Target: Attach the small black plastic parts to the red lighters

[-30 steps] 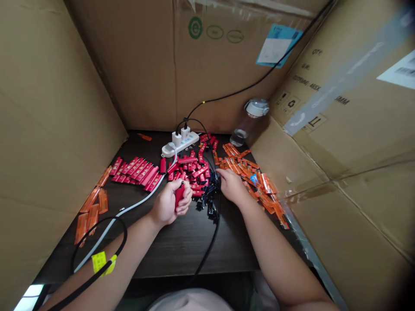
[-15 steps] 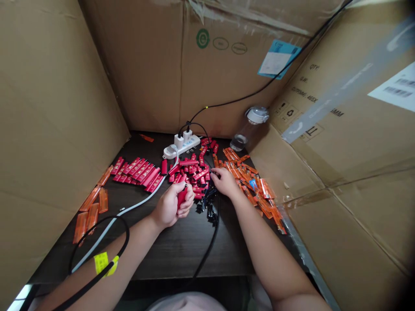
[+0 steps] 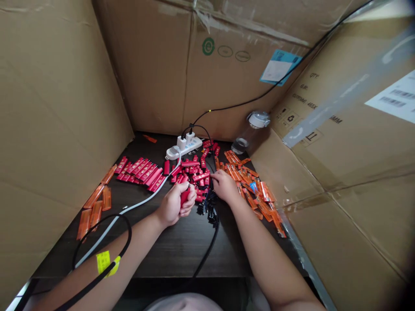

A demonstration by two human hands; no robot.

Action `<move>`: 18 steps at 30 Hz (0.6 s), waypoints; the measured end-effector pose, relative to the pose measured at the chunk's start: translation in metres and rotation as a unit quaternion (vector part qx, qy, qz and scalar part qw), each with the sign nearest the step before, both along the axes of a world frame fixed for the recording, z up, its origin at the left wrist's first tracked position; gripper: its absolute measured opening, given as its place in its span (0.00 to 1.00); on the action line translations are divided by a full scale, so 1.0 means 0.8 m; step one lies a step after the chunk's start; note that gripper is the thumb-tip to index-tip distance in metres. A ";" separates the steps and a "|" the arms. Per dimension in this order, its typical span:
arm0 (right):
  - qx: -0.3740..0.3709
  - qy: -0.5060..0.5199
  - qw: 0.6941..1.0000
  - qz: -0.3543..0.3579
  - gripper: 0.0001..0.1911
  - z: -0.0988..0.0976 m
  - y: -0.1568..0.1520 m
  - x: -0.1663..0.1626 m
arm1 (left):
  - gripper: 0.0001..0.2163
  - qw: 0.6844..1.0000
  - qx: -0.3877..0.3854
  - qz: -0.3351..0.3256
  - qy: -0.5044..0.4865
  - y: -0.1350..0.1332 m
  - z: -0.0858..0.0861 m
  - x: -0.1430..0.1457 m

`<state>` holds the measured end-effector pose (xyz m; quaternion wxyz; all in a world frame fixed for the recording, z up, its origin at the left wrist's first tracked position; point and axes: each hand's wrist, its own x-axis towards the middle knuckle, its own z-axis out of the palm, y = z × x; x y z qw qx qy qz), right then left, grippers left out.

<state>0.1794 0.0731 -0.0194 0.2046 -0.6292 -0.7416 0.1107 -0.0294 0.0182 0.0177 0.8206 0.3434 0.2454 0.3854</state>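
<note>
My left hand [image 3: 173, 206] is wrapped around a red lighter body [image 3: 185, 197], its upper end showing near the thumb. To its right, my right hand [image 3: 225, 186] reaches to the edge of a heap of red lighter bodies [image 3: 200, 176], above a cluster of small black parts [image 3: 211, 212]. The right fingers are drawn together at the tips; whatever they pinch is too small or hidden to make out. A neat slanting row of red lighters [image 3: 144, 170] lies beyond my left hand.
Orange see-through lighters [image 3: 264, 192] are strewn at the right, several more [image 3: 95, 211] at the left. A white power strip [image 3: 185, 149] and a clear bottle [image 3: 246, 137] stand at the back. A white cable [image 3: 142, 201] and black cable [image 3: 212, 244] cross the table. Cardboard walls [image 3: 155, 65] enclose it.
The view has shifted slightly. My right hand's fingers have closed in a little beside the heap. My left hand still grips the red lighter body in much the same place.
</note>
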 end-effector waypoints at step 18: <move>-0.016 0.460 0.885 -0.064 0.18 -0.008 -0.015 0.035 | 0.18 1.000 -0.005 0.017 0.017 0.001 -0.002 0.004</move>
